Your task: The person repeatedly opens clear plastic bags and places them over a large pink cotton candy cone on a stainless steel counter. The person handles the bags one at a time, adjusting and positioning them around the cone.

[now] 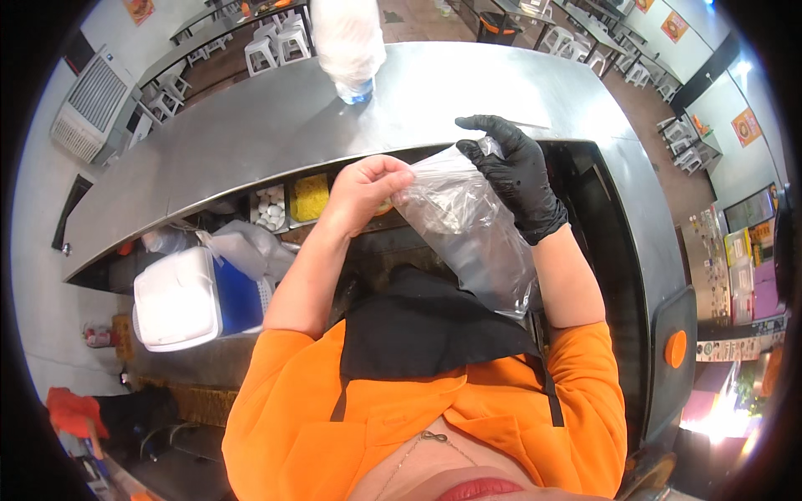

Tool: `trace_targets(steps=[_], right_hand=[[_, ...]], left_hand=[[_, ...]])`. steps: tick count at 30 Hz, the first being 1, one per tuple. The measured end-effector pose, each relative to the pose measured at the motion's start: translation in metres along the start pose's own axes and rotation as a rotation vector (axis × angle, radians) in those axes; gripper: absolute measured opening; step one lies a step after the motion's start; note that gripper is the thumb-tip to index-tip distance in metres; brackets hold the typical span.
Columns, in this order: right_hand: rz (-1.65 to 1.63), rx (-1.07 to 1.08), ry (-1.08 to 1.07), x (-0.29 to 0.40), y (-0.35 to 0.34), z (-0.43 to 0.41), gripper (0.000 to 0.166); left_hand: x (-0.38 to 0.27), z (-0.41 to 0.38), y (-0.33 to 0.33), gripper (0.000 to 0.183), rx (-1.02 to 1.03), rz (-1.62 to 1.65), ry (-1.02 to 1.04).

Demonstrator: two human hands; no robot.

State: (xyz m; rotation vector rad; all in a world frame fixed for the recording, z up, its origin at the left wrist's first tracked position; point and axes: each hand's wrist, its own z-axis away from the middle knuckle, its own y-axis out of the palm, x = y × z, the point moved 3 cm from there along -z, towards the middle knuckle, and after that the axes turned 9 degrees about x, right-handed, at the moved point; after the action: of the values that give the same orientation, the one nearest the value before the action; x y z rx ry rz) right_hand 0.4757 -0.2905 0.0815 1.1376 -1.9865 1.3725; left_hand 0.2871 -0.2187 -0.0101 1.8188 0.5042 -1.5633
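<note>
A clear plastic bag (pixel 473 244) hangs between my two hands, its gathered top edge up and its body drooping over my black apron. My left hand (pixel 369 191), bare, pinches the bag's upper left corner between thumb and fingers. On my right hand (pixel 517 175) is a black glove; its fingers are closed around the gathered upper right part of the bag, with one finger stretched out to the left. Whatever lies under the bag is blurred by the plastic.
A steel counter (pixel 250 134) curves ahead, bearing a plastic-wrapped stack (pixel 349 47). Under it are a tray of white eggs (pixel 270 208) and a container of yellow food (pixel 311 197). A blue cooler with white lid (pixel 178 297) stands left. A black board with an orange disc (pixel 673 382) is at right.
</note>
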Motion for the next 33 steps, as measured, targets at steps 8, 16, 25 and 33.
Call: trace_targets(steps=[8,16,25,33], right_hand=[[-0.297,0.006,0.177,0.006,0.075,-0.083,0.017],[-0.385,-0.182,-0.039,0.020,0.118,-0.141,0.014],[-0.433,-0.222,-0.111,0.027,0.109,-0.163,0.012],[-0.562,-0.235,-0.063,0.008,0.076,-0.177,0.013]], left_hand=[[-0.097,0.013,-0.099,0.014,-0.303,-0.675,0.197],[-0.107,-0.007,-0.195,0.007,0.014,-0.428,0.140],[-0.127,-0.038,-0.213,0.003,0.092,-0.206,0.297],[-0.148,-0.066,-0.188,0.009,0.098,-0.415,0.375]])
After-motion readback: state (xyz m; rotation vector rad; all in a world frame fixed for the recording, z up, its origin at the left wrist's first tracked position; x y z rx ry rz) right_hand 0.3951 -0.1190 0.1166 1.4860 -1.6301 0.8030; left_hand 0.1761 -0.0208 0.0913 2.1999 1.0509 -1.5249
